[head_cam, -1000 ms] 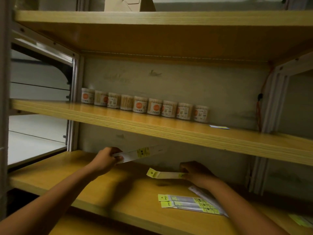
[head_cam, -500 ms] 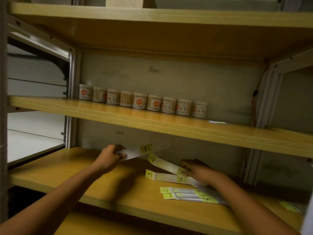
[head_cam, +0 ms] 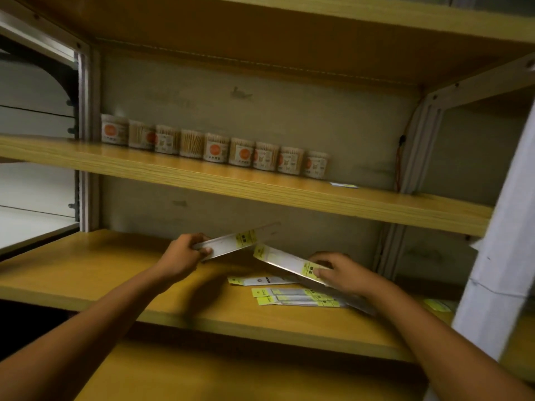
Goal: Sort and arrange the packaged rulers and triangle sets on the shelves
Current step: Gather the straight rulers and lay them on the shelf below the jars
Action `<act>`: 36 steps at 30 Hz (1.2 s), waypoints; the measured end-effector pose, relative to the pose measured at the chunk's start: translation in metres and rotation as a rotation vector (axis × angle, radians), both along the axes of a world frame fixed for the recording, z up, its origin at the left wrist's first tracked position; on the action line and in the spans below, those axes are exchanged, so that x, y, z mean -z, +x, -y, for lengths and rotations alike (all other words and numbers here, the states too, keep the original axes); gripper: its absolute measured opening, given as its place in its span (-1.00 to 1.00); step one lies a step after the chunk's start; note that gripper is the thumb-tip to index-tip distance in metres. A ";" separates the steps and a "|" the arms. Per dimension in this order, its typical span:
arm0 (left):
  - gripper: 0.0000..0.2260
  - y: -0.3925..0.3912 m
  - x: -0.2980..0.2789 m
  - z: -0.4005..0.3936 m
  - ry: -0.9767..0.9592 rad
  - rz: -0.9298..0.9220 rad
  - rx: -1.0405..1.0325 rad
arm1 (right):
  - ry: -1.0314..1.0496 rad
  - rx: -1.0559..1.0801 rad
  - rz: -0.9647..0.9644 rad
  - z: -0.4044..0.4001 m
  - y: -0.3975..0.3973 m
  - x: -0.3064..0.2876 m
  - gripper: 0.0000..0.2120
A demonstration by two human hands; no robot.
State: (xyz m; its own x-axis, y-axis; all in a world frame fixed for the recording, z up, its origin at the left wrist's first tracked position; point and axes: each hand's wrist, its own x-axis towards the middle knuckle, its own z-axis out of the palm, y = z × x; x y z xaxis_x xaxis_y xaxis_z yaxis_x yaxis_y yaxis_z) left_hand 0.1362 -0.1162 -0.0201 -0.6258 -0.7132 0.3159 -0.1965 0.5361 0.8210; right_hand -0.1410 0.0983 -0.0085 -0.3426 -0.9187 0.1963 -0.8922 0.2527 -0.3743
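Since the earlier frame, the right hand (head_cam: 344, 274) is lifting its packaged ruler (head_cam: 289, 263) higher, its free end tilting up toward the other ruler (head_cam: 231, 243). Left hand (head_cam: 182, 253) is pinching that ruler's end, fingers curled round it. Right fingers are curling over theirs. Below them, more rulers (head_cam: 298, 298) are lying on the shelf (head_cam: 86, 270).

Stockroom or shop storage shelving.
Wooden shelves (head_cam: 260, 195) on a metal upright frame (head_cam: 417, 146), bare wall behind; a row of identical labelled toothpick tubs (head_cam: 215, 147) far left on the middle shelf, retail-packed rulers (head_cam: 298, 296) with yellow header tags lying flat on the shelf below, right of centre.
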 end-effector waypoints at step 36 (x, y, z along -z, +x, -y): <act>-0.83 -0.161 -0.025 -0.498 -0.001 -0.254 0.349 | -0.618 0.445 0.427 -0.586 -0.022 0.012 -0.81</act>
